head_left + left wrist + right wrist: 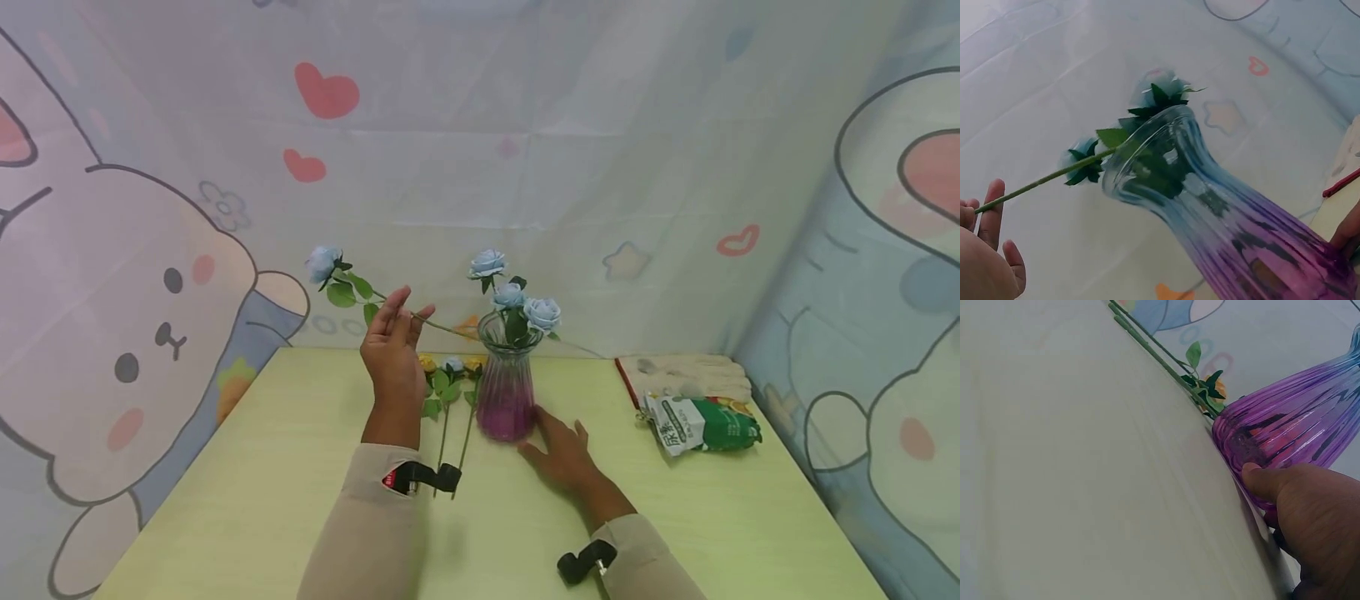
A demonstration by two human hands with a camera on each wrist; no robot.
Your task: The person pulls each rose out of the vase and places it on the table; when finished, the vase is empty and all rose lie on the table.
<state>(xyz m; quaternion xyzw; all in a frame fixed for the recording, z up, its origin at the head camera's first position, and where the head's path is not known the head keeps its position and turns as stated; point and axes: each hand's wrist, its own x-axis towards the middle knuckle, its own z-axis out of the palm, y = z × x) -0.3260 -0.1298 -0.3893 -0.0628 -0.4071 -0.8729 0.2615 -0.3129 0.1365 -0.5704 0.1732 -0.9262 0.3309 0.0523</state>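
My left hand (pixel 396 358) is raised left of the vase, pinching the stem of a pale blue artificial rose (pixel 322 262). The bloom points up and left; the stem's lower end reaches the vase mouth, as the stem (pixel 1047 180) in the left wrist view also shows. The ribbed glass vase (pixel 506 400) stands upright, clear blue above and purple below. Several blue roses (pixel 508 296) are in it. Low on the vase's right side, my right hand (pixel 562 454) holds the base, with its thumb (pixel 1263 481) against the purple glass.
More roses (pixel 450 387), yellow and blue, lie on the yellow-green table left of the vase, stems toward me. At the right back lie a green and white packet (pixel 705 425) and pale knitted gloves (pixel 690 375) beside a thin red strip. A printed cloth hangs behind.
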